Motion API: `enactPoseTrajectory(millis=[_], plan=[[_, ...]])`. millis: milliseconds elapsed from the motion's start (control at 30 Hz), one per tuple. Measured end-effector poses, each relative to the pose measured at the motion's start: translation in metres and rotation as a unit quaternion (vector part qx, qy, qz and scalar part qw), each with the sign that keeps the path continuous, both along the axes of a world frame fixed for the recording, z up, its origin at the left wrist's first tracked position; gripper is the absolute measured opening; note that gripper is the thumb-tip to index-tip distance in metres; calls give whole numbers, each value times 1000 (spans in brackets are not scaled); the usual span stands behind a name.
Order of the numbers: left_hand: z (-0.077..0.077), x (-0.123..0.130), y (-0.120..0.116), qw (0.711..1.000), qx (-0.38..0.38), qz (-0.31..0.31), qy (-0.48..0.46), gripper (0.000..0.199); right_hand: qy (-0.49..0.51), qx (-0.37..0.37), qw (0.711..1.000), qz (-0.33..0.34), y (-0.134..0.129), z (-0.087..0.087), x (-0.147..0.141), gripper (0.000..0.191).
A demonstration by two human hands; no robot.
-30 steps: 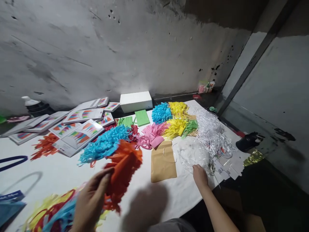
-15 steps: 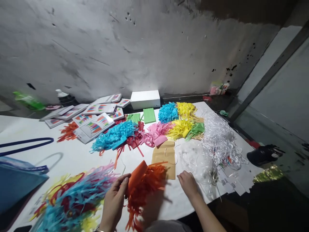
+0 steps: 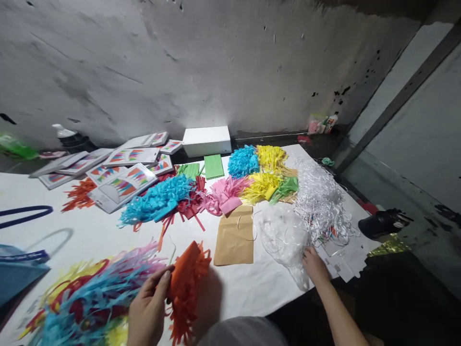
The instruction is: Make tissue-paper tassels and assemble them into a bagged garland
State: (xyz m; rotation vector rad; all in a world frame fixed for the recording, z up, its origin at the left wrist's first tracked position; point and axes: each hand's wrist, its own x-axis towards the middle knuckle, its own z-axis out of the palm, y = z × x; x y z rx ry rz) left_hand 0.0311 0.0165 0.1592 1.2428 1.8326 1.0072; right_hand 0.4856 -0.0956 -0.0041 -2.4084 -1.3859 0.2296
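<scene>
A scuffed grey wall (image 3: 216, 72) stands behind a white-topped table (image 3: 237, 295). A blue bag (image 3: 18, 269) is at the table's left edge, with a pile of multicoloured fringe (image 3: 97, 298) beside it, towards the front edge. Printed packs (image 3: 124, 185) overlap near the back edge. The left hand (image 3: 149, 302) pinches orange fringed paper (image 3: 187, 281) between thumb and fingers, above the table's front part. Beyond it lies a blue fringed bundle (image 3: 162, 197), then a pink one (image 3: 228, 194), with brown paper (image 3: 234, 240) in front. Crumpled clear plastic (image 3: 283, 235) follows; the right hand (image 3: 317, 266), well apart from the left, is at its right side, whether gripping it I cannot tell. White strands (image 3: 320, 197) heap along the table's right edge.
</scene>
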Motion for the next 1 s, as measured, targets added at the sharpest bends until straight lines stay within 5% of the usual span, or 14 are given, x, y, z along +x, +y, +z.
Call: enactPoseTrajectory(millis=[200, 367, 467, 567, 633, 700, 833, 1000], plan=[[-1, 25, 4, 992, 20, -44, -112, 47, -13, -19, 1000, -7, 2, -8, -6, 20], [-4, 22, -6, 971, 14, -25, -238, 43, -45, 2, 999, 3, -6, 32, -2, 21], [-2, 23, -16, 969, 9, -35, -246, 40, -60, 159, 982, 82, 9, 82, -67, 25], [-2, 29, -25, 968, 9, -53, -243, 39, 48, 245, 916, 313, 35, 127, -175, 19], [-4, 32, -31, 966, 6, -71, -249, 41, 74, 253, 860, 437, 50, 144, -239, 28], [-8, 31, -36, 964, 8, -82, -252, 44, 69, 272, 831, 481, 60, 149, -279, 30], [-18, 22, -46, 964, 28, -79, -253, 44, 92, 288, 839, 452, 64, 141, -293, 20], [-32, 13, -53, 959, 45, -117, -255, 41, 228, 213, 864, 394, 64, 140, -289, 16]])
